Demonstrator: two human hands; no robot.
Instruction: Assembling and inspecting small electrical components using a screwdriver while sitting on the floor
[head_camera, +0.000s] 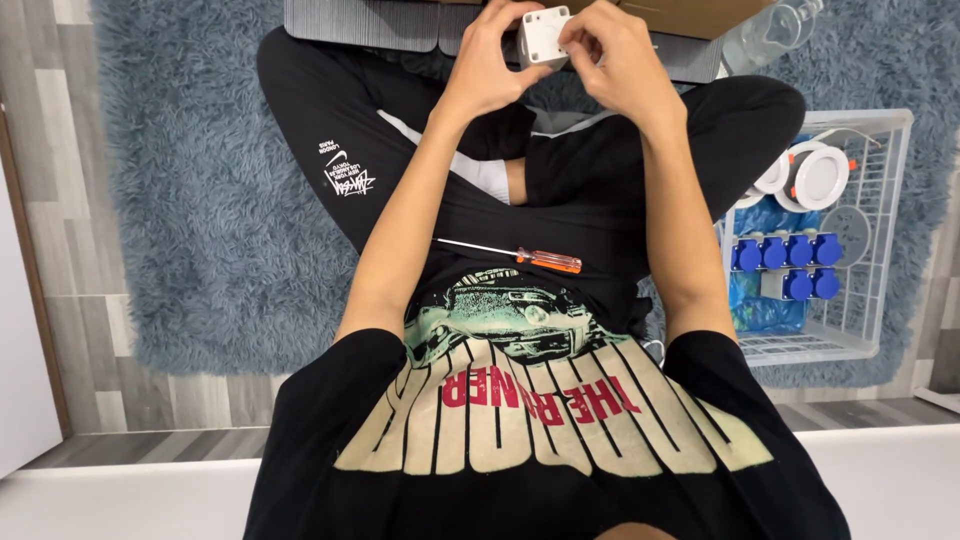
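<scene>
I sit cross-legged on a shaggy blue-grey rug and look down at my lap. Both hands are raised in front of me around a small white square plastic box (543, 36). My left hand (490, 55) grips its left side, fingers curled over the top. My right hand (612, 52) pinches its right edge. An orange-handled screwdriver (520, 257) lies loose across my lap on the black shirt, touched by neither hand.
A white wire basket (880, 210) stands at my right, holding several blue-capped sockets (787, 252), round white fittings (818, 175) and a blue bag. A grey ribbed panel (360, 22) and a cardboard box (700, 14) lie ahead. A clear plastic container (770, 35) sits beside them.
</scene>
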